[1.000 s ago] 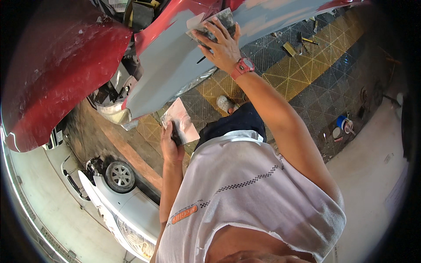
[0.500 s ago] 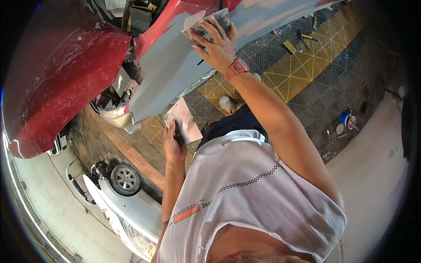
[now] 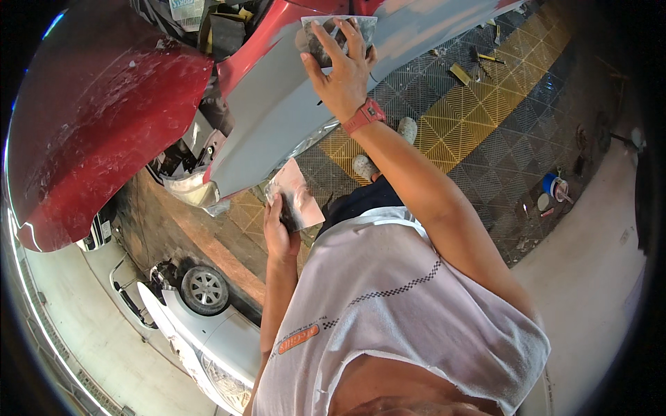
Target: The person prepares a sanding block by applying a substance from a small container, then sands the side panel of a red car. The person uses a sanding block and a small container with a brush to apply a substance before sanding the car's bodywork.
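Note:
In my left hand (image 3: 279, 232) is a thin rectangular sheet (image 3: 300, 197), pinkish and pale with dark grey smears, gripped along its edge with the thumb on top. My right hand (image 3: 345, 83), a red watch at its wrist, lies with bent, spread fingers on a second rectangular sheet (image 3: 368, 32), pale with dark smudges. That sheet lies at the upper edge of the car body panel (image 3: 270, 128), which is red with broad matt grey patches. Whether it presses flat on the panel is hidden under my hand.
To the left, a raised red car panel (image 3: 118, 132) reaches over the open front and headlight (image 3: 191, 188). Yellow and grey floor tiles (image 3: 458, 118) hold a hammer (image 3: 489, 58) and a blue-rimmed tub (image 3: 551, 186). A white car (image 3: 222, 333) stands lower left.
My right hand and its sheet have shifted slightly right, and the sheet has turned more level. My left hand keeps its sheet with little movement. The whole view has tilted a little.

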